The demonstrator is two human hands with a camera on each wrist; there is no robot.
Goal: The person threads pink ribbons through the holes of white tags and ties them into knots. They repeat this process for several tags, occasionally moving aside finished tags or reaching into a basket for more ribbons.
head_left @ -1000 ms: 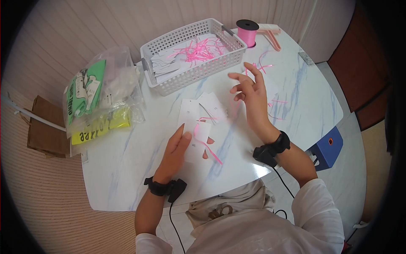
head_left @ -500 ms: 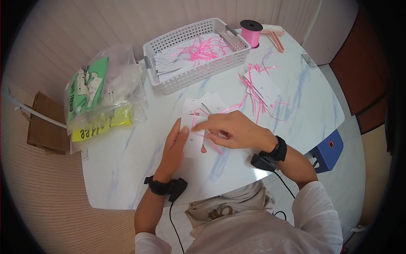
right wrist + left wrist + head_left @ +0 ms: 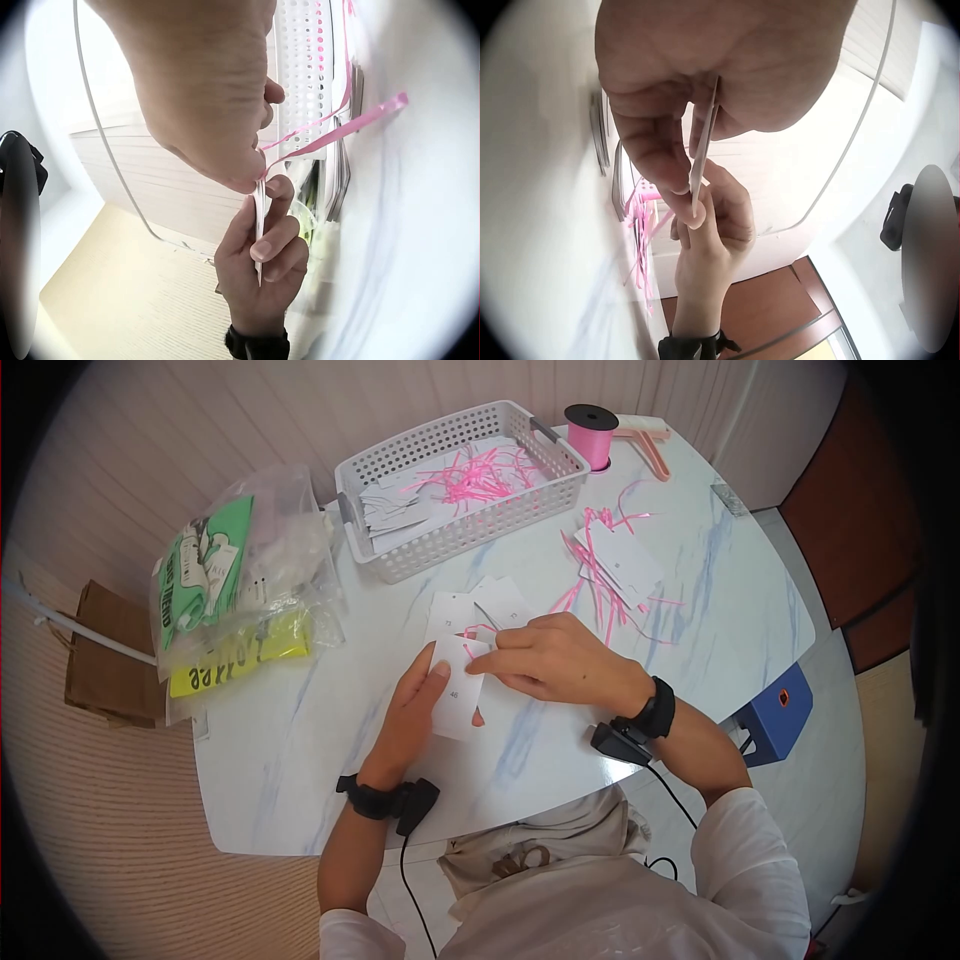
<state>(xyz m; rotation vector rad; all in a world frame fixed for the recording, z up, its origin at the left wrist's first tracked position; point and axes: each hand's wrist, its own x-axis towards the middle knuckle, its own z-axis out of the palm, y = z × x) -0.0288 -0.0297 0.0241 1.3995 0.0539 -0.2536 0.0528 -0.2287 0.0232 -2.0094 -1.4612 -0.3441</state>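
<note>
The left hand (image 3: 405, 705) grasps a white card (image 3: 455, 695), thumb across its face and fingers behind; the card bears a small printed mark, too small to read with certainty. The card is above the near-middle part of the marbled surface (image 3: 300, 760), and both wrist views show it edge-on between the two hands. The right hand (image 3: 565, 660), fingers curled, pinches a pink ribbon (image 3: 337, 139) at the upper right part of the card as seen from the head; whether its fingertips also grip the card cannot be told. In the right wrist view two lengths of ribbon leave that pinch point. Just beyond the held card, loose white cards (image 3: 495, 600) lie overlapping on the surface. To the right and farther back lies a bundle of ribboned cards (image 3: 625, 560), its pink strands spread over and beside it. A white perforated basket (image 3: 480, 528) stands at the rear, containing further cards and a tangle of pink ribbon. Beside its right end a spool of pink ribbon (image 3: 589, 440) stands upright, with a pink-handled item (image 3: 652, 455) adjacent. Clear plastic bags (image 3: 285, 575) with green and yellow printed parts occupy the left edge. A blue box (image 3: 780, 712) is below the right edge.
</note>
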